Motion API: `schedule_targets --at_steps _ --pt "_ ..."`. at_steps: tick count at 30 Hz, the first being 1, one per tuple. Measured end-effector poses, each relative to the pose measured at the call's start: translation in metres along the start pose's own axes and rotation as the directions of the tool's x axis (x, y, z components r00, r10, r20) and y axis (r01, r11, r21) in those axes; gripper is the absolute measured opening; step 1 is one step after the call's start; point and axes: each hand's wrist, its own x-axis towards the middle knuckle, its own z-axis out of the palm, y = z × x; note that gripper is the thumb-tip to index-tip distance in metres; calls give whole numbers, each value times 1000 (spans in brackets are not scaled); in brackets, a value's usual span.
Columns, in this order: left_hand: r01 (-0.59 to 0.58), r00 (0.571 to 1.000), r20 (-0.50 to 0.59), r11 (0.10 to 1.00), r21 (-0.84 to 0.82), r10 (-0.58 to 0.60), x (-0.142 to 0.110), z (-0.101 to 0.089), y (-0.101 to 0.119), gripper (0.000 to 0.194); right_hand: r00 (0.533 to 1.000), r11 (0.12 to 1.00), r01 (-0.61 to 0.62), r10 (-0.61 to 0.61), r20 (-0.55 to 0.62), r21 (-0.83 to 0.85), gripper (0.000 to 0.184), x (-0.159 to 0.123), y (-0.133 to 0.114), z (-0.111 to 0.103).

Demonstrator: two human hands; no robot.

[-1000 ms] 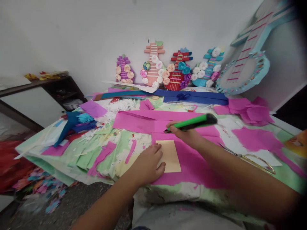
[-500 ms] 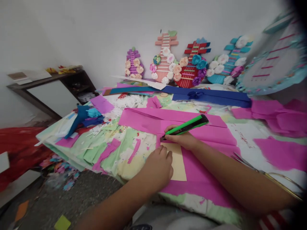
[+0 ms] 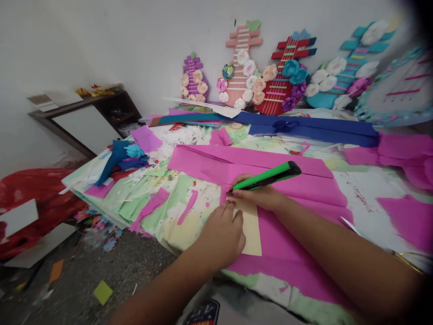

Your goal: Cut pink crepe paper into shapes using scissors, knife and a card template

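My right hand [image 3: 259, 197] grips a green and black utility knife [image 3: 272, 175]. The knife's tip points down and left, at the upper edge of a small beige card [image 3: 251, 232]. Flat on the card's left part lies my left hand [image 3: 223, 232], its fingers pressing down close to the tip. Beneath the card is a wide sheet of bright pink paper [image 3: 287, 243], with its folds running across the table. The very tip is too small to make out against the paper.
Scissors [image 3: 407, 262] lie partly under my right forearm. Pink scraps [image 3: 150, 208], white string [image 3: 184, 137] and a blue strip [image 3: 311, 127] are spread over the table. Paper-flowered lutes, one red [image 3: 279, 97], lean on the wall. A low cabinet [image 3: 86, 126] stands left.
My right hand has brought the knife down and left to the card's top edge. My left hand remains on the card, its fingers nearer the top. The camera view has shifted.
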Motion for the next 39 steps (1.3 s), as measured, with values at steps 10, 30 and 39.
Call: schedule_targets --at_steps 10,30,39 --pt "-35 996 -76 999 -3 35 0 3 0 32 999 978 38 -33 25 -206 11 7 3 1" --pt "-16 999 -47 996 86 20 -2 5 1 28 994 979 111 -111 6 -171 12 4 6 -5" --pt "-9 1000 -26 998 58 10 -1 2 2 29 996 976 93 -90 25 -198 20 3 7 -9"
